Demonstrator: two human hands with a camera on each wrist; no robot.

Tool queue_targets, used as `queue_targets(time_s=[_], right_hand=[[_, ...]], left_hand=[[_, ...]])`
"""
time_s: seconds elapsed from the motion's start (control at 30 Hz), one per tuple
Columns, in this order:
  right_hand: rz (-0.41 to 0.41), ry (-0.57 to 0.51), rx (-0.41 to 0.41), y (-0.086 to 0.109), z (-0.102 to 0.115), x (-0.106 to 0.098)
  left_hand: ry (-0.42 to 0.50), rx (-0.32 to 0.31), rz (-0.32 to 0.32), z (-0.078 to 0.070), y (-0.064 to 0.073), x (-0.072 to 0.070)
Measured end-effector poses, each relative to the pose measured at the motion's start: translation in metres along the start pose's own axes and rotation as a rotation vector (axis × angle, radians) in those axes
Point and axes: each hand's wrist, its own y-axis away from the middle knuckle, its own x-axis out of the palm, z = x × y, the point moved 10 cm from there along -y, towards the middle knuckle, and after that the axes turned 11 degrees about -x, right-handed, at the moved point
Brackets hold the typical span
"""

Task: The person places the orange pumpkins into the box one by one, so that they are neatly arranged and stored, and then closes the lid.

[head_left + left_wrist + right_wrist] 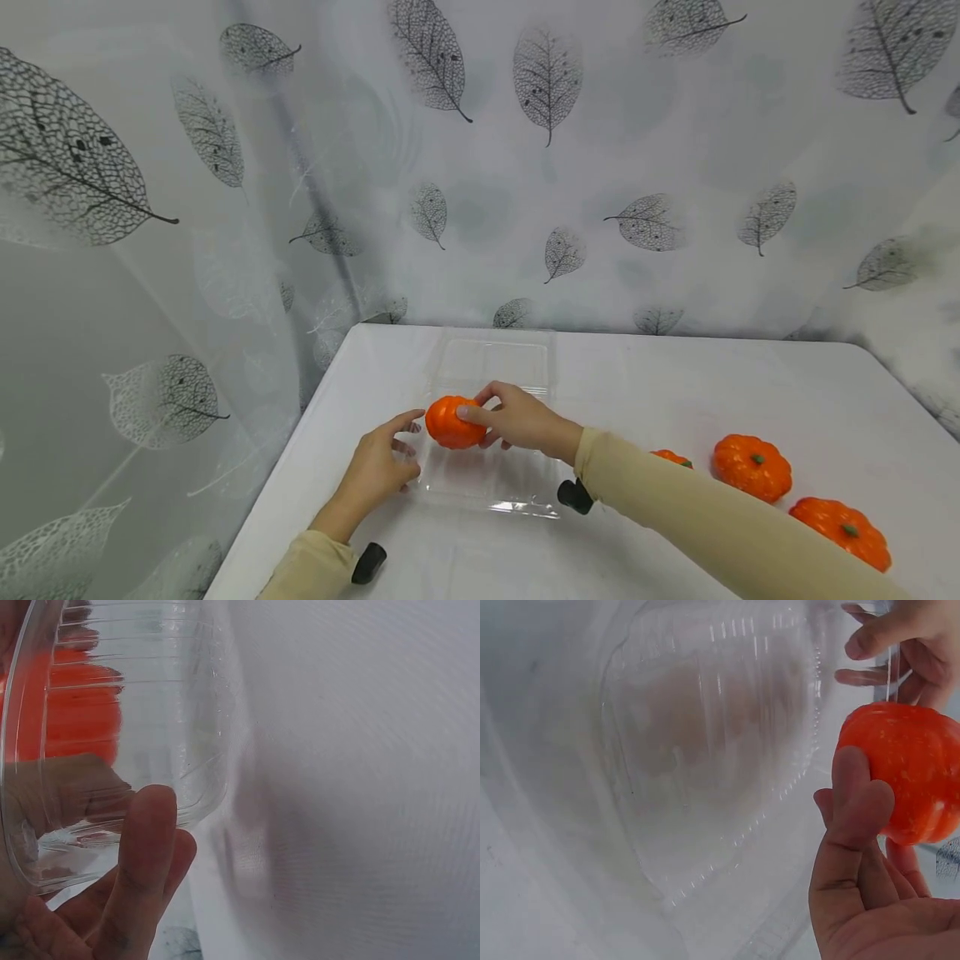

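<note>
An orange toy pumpkin [453, 423] is pinched between the thumb and fingers of my right hand [528, 421]. It is held above a clear plastic clamshell container [495, 492], whose lid lies folded back toward the far side. My left hand [375, 471] is at the container's left edge, holding its side wall, with some fingers seen through the plastic. In the left wrist view, the fingers [146, 847] overlap the clear wall, and the orange pumpkin [82, 709] shows through it. The right wrist view shows the pumpkin [907, 769] at the fingertips, beside the container [705, 750].
Several more orange pumpkins, including one round pumpkin [752, 468] and another nearer pumpkin [843, 529], sit on the right of the white table [637, 383]. My right sleeve partly covers some. A leaf-patterned curtain [487, 167] hangs behind and to the left.
</note>
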Motion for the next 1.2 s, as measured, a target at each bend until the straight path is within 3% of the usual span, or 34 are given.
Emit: queue_targets(time_s=[0.43,0.8,0.93,1.2], right_hand=[[0.081,0.119,0.042,-0.001,-0.006,0.017],[0.093,0.091,0.054,-0.002,-0.010,0.022],[0.101,0.155,0.009,-0.002,-0.007,0.022],[0.091,0.389,-0.122,-0.004,0.006,0.021]], left_hand=[[0.000,0.015,0.007,-0.001,0.001,0.002],[0.003,0.046,0.003,-0.004,0.001,0.002],[-0.002,0.050,-0.002,-0.004,0.001,0.001],[0.017,0.076,0.008,-0.005,0.001,0.001]])
